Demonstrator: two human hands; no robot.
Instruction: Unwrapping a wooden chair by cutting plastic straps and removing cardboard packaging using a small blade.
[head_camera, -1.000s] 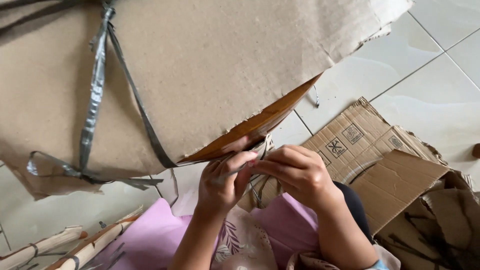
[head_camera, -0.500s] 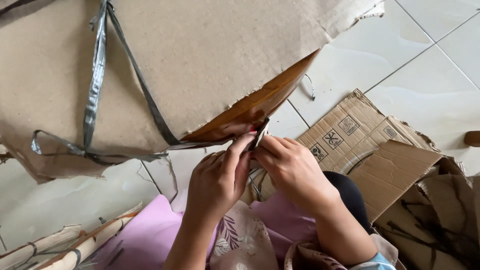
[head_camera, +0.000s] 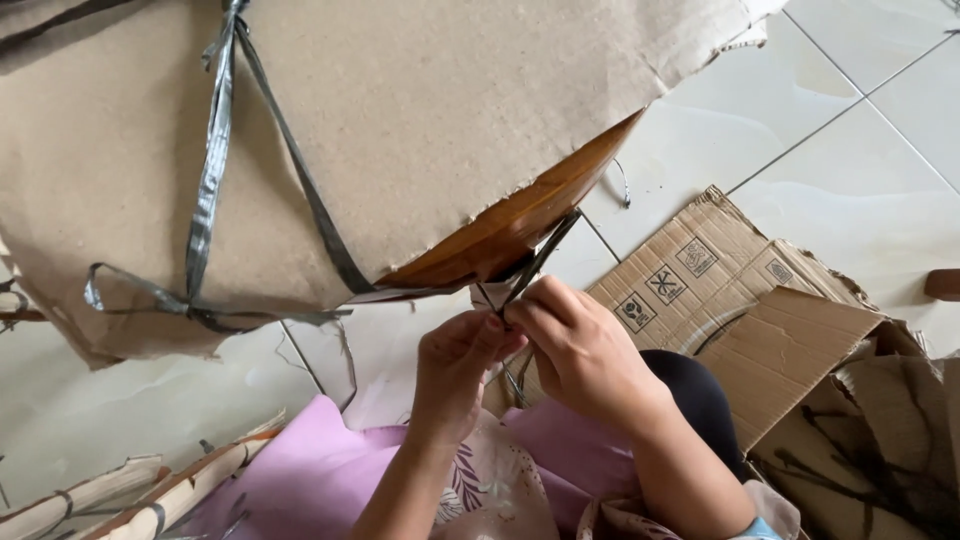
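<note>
Brown cardboard wrapping (head_camera: 420, 120) covers a large flat piece that fills the far left of the view, tilted up off the pale tiled floor (head_camera: 830, 150). Where the cardboard is torn at its near right corner, a glossy wooden edge (head_camera: 520, 225) shows through. Grey plastic strapping (head_camera: 215, 170) crosses the wrapping and is knotted near its lower left edge.

A dark strap (head_camera: 545, 255) runs down from the exposed wooden corner to the two hands, which meet just below it. The left hand (head_camera: 455, 375) has its fingertips pinched together on the strap end, and the right hand (head_camera: 585, 350) is curled closed over the same strap just beside it, the fingers of both touching.

Under the forearms lies pink floral cloth (head_camera: 320, 470) over the person's lap. To the right, torn flattened cardboard boxes (head_camera: 760, 300) lie on the floor with loose dark straps (head_camera: 880, 470) among them. At the near left, bundled wooden slats (head_camera: 150, 490) bound with strapping lie on the floor
</note>
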